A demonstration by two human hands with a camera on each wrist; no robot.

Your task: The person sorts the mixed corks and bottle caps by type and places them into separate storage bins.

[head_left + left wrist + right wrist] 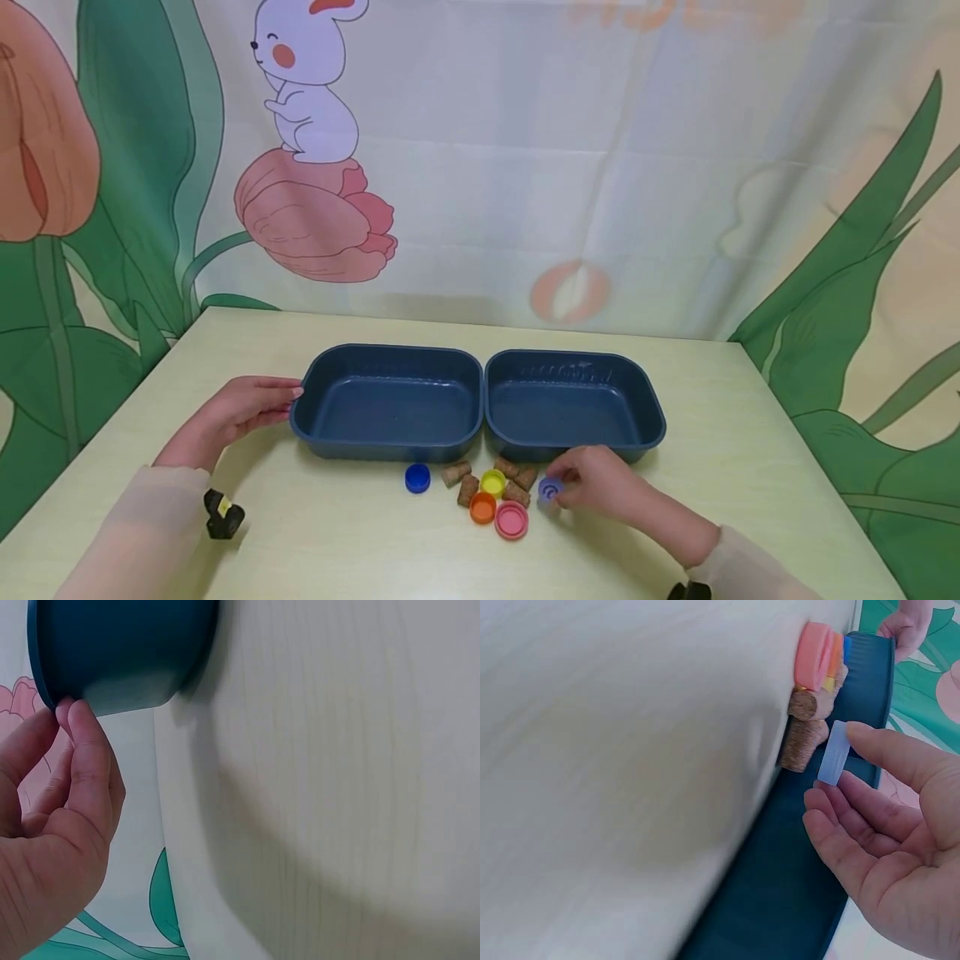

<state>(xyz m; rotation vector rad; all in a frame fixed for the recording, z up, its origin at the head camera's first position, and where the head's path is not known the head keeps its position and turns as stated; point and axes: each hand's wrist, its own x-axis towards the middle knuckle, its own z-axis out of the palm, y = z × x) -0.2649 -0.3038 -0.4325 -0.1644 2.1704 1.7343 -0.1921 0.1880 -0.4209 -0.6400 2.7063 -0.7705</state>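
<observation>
In the head view my right hand [600,483] pinches a pale purple-blue bottle cap [550,489] in front of the right dark blue bin [573,446]. The right wrist view shows that cap [834,753] edge-on between thumb and fingertips. My left hand [251,406] pinches the left rim of the left dark blue bin [386,447], fingertips on its edge. Between my hands lie several corks [455,473], with a yellow cap [492,483], an orange cap [483,507] and a pink cap [512,520] among and before them. A dark blue cap [417,478] lies to their left.
Both bins stand side by side, touching, on a pale wood-grain table [360,550]. A printed curtain [480,167] with a rabbit and flowers hangs behind the table's back edge.
</observation>
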